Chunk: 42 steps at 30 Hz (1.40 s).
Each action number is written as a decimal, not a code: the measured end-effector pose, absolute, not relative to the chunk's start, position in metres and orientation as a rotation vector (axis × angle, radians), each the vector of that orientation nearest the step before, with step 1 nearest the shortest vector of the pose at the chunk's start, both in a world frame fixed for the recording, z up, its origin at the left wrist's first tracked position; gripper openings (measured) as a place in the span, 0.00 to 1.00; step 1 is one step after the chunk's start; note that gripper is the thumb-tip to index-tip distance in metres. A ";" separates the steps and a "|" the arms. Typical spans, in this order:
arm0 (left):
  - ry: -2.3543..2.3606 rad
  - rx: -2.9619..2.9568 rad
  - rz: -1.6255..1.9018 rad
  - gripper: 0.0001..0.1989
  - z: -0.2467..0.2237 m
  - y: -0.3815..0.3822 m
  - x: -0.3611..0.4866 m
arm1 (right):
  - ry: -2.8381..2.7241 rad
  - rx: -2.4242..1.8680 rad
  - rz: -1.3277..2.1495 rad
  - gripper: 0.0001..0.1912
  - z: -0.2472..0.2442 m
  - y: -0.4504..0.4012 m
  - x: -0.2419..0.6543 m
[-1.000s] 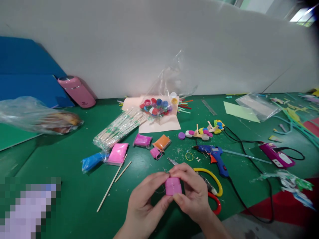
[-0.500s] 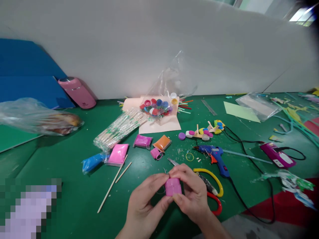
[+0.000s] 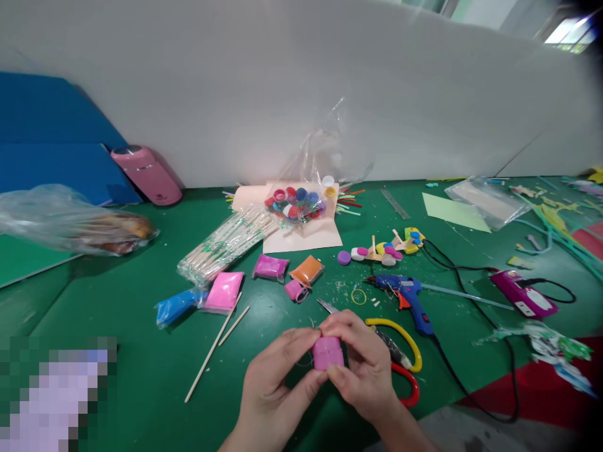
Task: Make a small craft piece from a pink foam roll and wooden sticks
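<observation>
A small pink piece [image 3: 328, 353], rounded at its corners, is pinched between both hands above the green table's front part. My left hand [image 3: 281, 376] grips its left side with thumb and fingers. On its right side, my right hand [image 3: 360, 361] holds it with thumb and bent fingers. Scissors with a yellow and red handle [image 3: 411, 345] lie beside my right hand, partly hidden by it. Beyond the hands are an orange packet [image 3: 307, 271], a purple packet [image 3: 270, 267] and a small pink packet [image 3: 295, 290].
To the right lie a blue glue gun [image 3: 405, 292] with its cord and a magenta device [image 3: 525, 294]. Wooden sticks [image 3: 207, 361], a pink packet [image 3: 223, 291] and a blue packet [image 3: 176, 307] are left. A bag of coloured caps [image 3: 299, 204] stands at the back.
</observation>
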<state>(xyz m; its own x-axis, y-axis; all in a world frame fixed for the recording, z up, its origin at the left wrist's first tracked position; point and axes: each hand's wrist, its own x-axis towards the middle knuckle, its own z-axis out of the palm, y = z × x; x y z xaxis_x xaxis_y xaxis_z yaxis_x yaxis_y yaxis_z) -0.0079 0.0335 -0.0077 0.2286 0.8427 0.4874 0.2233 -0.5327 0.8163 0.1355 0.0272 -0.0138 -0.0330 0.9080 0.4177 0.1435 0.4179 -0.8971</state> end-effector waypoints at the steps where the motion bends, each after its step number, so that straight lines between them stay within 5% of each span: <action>1: 0.973 1.898 1.318 0.17 -0.008 0.034 -0.008 | -1.491 -0.983 0.811 0.13 -0.014 0.027 0.136; 42: 0.998 1.925 1.220 0.19 -0.013 0.029 -0.020 | -1.634 -1.004 0.950 0.13 -0.007 0.032 0.140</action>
<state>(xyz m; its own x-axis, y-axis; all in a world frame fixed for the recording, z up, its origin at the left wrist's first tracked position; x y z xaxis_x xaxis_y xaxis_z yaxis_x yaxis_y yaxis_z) -0.0200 0.0291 -0.0133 0.2796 0.8551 0.4366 0.2587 -0.5050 0.8234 0.1405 0.0320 -0.0071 -0.1999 0.9251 0.3227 0.1774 0.3581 -0.9167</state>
